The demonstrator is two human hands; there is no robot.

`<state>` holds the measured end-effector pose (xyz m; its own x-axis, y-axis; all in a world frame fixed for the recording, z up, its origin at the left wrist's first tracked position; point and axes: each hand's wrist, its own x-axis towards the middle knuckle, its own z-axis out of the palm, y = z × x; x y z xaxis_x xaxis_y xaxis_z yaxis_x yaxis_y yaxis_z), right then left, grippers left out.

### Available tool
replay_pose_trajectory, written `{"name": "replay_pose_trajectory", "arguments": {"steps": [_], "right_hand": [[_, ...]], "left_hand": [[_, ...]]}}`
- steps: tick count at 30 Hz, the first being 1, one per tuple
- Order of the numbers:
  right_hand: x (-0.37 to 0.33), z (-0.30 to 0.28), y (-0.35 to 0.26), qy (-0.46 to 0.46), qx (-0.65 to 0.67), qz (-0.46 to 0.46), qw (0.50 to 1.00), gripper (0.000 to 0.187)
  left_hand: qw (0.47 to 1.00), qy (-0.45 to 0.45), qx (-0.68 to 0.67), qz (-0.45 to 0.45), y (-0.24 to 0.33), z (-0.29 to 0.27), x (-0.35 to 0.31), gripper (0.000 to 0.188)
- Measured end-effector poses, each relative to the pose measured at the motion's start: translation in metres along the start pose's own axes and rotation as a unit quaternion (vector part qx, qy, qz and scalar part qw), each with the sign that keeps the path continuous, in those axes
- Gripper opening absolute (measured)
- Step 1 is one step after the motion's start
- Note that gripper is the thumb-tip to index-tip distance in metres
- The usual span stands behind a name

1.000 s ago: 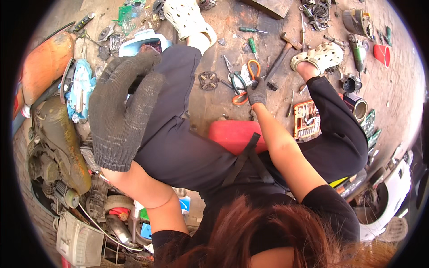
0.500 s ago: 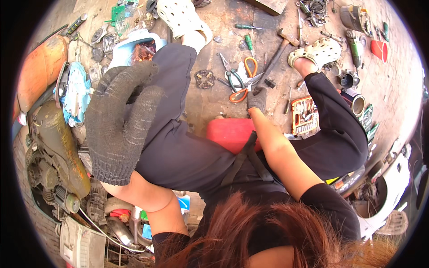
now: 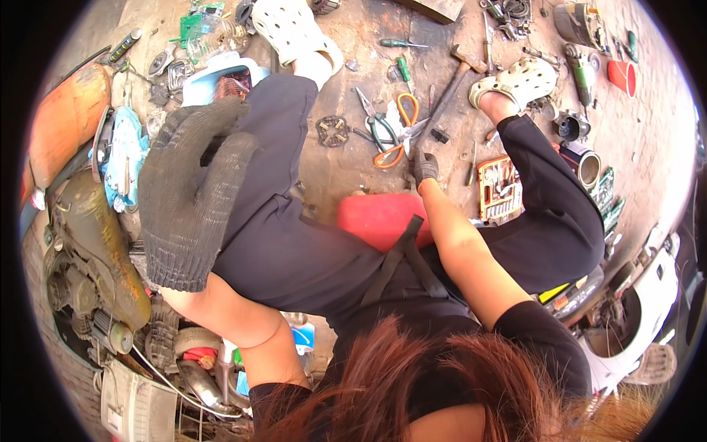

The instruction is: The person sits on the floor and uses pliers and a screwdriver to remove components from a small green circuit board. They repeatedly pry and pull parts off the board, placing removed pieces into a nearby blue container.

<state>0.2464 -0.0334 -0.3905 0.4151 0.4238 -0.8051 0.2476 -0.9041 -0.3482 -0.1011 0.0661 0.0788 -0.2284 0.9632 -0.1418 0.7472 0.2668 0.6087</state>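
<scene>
My left hand, in a dark knit glove, is raised over my left thigh, close to the camera. Its fingers bend loosely, with a gap between them and the thumb, and I see nothing held. Beyond them stands a pale blue tub with copper-coloured pieces inside. My right hand, also gloved, closes around the end of a long-handled hammer, whose head points away from me on the ground. Just left of that handle lie orange-handled scissors and green-handled pliers.
A red box-like object sits between my legs. An open socket set lies beside my right leg. Screwdrivers, an angle grinder and a red cup are farther out. An orange motorbike tank and metal parts crowd the left.
The whole view has shifted slightly. My right hand has drawn a little toward me at the hammer's handle end. The gap between my left thumb and fingers looks a bit narrower.
</scene>
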Motion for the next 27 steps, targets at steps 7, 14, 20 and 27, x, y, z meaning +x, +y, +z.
{"name": "replay_pose_trajectory", "arguments": {"steps": [7, 14, 20, 27], "right_hand": [[-0.016, -0.001, -0.034, 0.048, -0.212, -0.016, 0.976, 0.068], [0.022, -0.008, -0.028, -0.009, -0.286, -0.058, 0.956, 0.068], [-0.008, -0.003, -0.072, -0.029, -0.231, -0.09, 0.968, 0.061], [-0.021, 0.0, -0.106, -0.013, -0.112, -0.116, 0.987, 0.052]], "left_hand": [[0.998, -0.057, -0.002, 0.0, -0.009, -0.004, 0.003, 0.025], [0.987, 0.041, -0.14, 0.068, 0.03, 0.046, -0.023, 0.033], [0.979, -0.057, 0.067, 0.183, 0.132, 0.11, -0.02, 0.027], [0.943, -0.074, -0.153, 0.285, 0.183, 0.147, -0.004, 0.021]]}}
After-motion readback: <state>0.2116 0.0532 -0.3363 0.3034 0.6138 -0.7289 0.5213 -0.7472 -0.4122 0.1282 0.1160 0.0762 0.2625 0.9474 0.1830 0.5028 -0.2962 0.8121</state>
